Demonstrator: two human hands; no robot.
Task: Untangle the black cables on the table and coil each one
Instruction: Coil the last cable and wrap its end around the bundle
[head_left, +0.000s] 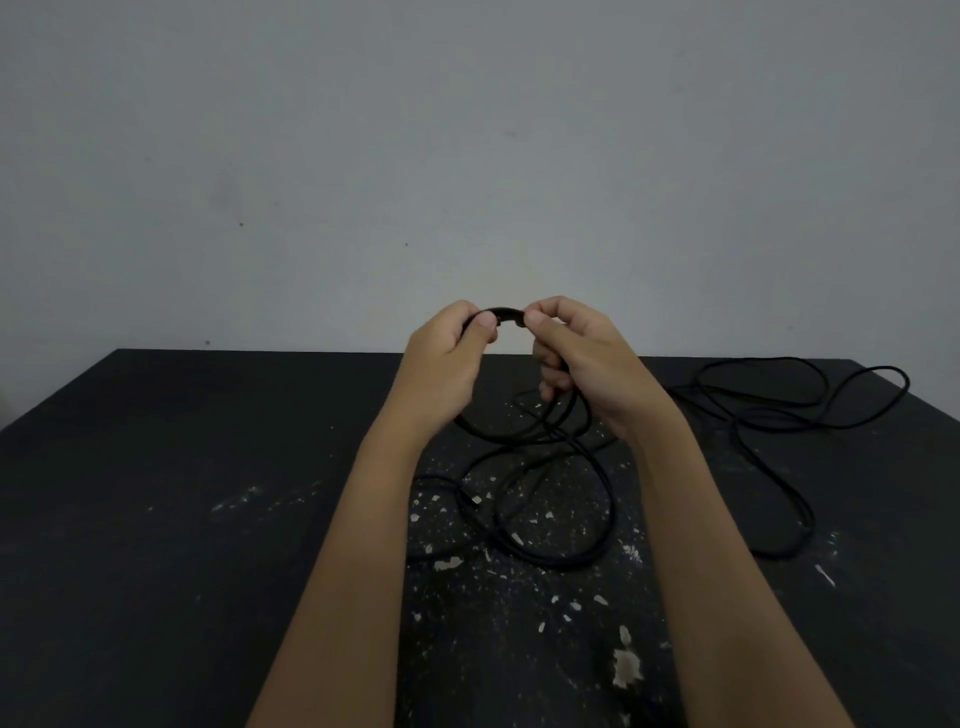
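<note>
Both hands are raised above the middle of the black table (156, 467). My left hand (447, 358) and my right hand (582, 358) each pinch a short arched stretch of a black cable (506, 313) between them. From my hands the same cable drops in several loose overlapping loops (550, 493) onto the table between my forearms. A small plug end (475, 500) lies among those loops. A second black cable (789, 405) sprawls in wide loops at the right, reaching down to the table's right side.
The tabletop is dark with pale chipped flecks (626, 665) near the front centre. A plain grey wall (467, 156) stands behind the table's far edge. The left half of the table shows only bare surface.
</note>
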